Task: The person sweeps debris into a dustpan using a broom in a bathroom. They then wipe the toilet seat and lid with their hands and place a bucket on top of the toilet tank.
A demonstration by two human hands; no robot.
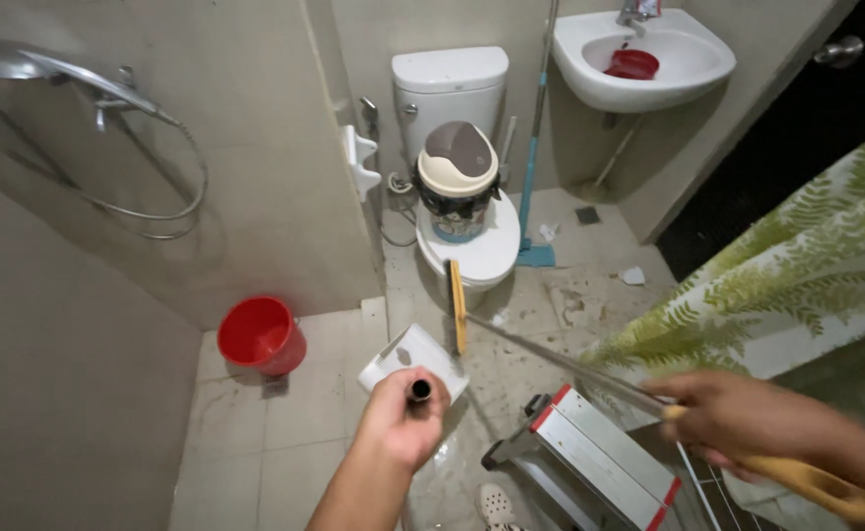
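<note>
Sweeping: we work a broom [457, 305] across the wet floor [295, 413], its yellow head just in front of the toilet [472, 251] base.
Left hand [403, 418]: closed around the dark top of a handle [420, 389]; a white dustpan [408, 362] sits on the floor beneath it, so we judge the handle is the pan's.
Right hand [747, 418]: closed on the broom's pole where the metal meets the yellow grip; it is blurred.
Doing it well: we judge short strokes toward the dustpan work best, with the pan's lip flat on the tiles and the broom head low so wet scraps do not smear.
Floor: pale tiles, wet and streaked with dirt, paper scraps near the sink [649, 59] wall.
Room: 1 red bucket [260, 334] in the shower corner, a lidded bin [457, 177] on the closed toilet, a blue mop [534, 177] leaning beside it, a folded stepladder [590, 457] at our feet, a leaf-print curtain [796, 265] on the right.
</note>
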